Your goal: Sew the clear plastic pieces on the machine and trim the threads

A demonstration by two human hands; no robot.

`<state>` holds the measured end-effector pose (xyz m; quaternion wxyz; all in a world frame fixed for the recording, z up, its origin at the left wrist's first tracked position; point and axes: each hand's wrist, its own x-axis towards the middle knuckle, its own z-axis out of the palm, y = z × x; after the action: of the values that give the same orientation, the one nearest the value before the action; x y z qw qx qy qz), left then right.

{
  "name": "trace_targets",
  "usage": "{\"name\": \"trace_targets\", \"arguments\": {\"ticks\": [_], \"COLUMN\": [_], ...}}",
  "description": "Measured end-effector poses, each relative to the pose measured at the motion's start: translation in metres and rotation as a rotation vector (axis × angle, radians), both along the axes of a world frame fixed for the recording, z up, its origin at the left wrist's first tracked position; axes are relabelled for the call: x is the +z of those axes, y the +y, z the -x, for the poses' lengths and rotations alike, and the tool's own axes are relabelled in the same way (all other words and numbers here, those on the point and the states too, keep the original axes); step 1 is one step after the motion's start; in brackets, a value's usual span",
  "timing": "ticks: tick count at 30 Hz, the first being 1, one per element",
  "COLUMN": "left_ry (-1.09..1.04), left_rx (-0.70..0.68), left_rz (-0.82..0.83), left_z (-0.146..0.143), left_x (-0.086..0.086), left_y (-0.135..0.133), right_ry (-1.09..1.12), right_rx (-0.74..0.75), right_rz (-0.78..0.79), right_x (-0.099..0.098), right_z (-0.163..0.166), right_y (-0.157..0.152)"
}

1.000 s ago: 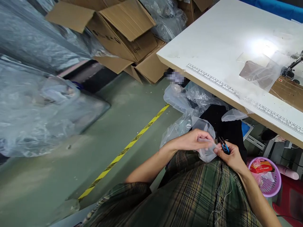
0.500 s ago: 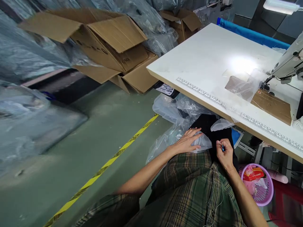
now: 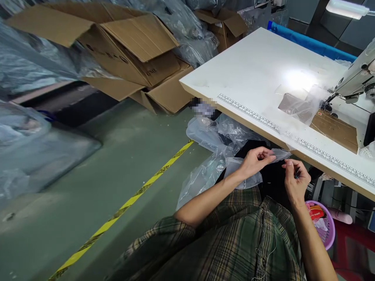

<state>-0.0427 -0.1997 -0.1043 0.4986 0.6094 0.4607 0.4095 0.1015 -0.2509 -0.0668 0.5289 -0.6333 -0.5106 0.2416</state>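
My left hand (image 3: 258,159) is closed in a pinch on a small translucent fabric piece (image 3: 279,153), held up just under the table's front edge. My right hand (image 3: 296,180) is curled beside it, thumb and forefinger meeting at the piece's right end. A dark tip of the small blue snips (image 3: 296,176) shows in its palm. A second translucent piece (image 3: 249,180) lies on my lap below the left wrist, over black cloth (image 3: 274,177). I wear a green plaid shirt (image 3: 249,242).
A white table (image 3: 252,66) with a printed ruler (image 3: 293,136) runs along the right; a sewing machine (image 3: 356,74) and a clear-wrapped brown piece (image 3: 295,103) sit on it. Crumpled plastic bags (image 3: 213,132), cardboard boxes (image 3: 131,47), a purple basket (image 3: 324,226) and yellow floor tape (image 3: 131,203) surround me.
My left hand left the piece on my lap and rose to pinch another translucent piece at the table edge. My right hand rose to meet it. The view shifted slightly.
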Motion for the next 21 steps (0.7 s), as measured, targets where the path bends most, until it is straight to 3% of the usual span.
{"name": "trace_targets", "arguments": {"ticks": [2, 5, 7, 9, 12, 15, 18, 21], "left_ry": [0.127, 0.347, 0.381, 0.326, 0.192, 0.099, 0.008, -0.081], "left_rx": [0.046, -0.095, -0.169, -0.11, -0.053, -0.282, -0.537, -0.55], "left_rz": [-0.23, -0.555, -0.683, -0.741, -0.665, -0.448, -0.165, 0.033], "left_z": [0.001, 0.012, 0.02, 0.026, 0.034, 0.038, 0.038, 0.037], "left_x": [0.007, 0.023, 0.034, 0.044, 0.054, 0.057, 0.053, 0.048], "left_y": [-0.012, -0.027, -0.029, -0.025, -0.01, 0.001, 0.0, -0.008], "right_ry": [0.034, 0.104, 0.114, 0.092, 0.017, -0.043, -0.028, 0.002], "right_rx": [0.022, 0.079, 0.124, 0.183, 0.329, 0.5, 0.563, 0.568], "right_rz": [0.063, 0.152, 0.164, 0.142, 0.118, 0.122, 0.13, 0.169], "right_x": [0.005, 0.009, 0.01, 0.011, 0.016, 0.022, 0.025, 0.022], "right_z": [0.001, 0.004, 0.005, 0.005, 0.005, 0.005, 0.006, 0.004], "right_y": [0.0, 0.003, 0.004, 0.001, -0.013, -0.029, -0.039, -0.039]}}
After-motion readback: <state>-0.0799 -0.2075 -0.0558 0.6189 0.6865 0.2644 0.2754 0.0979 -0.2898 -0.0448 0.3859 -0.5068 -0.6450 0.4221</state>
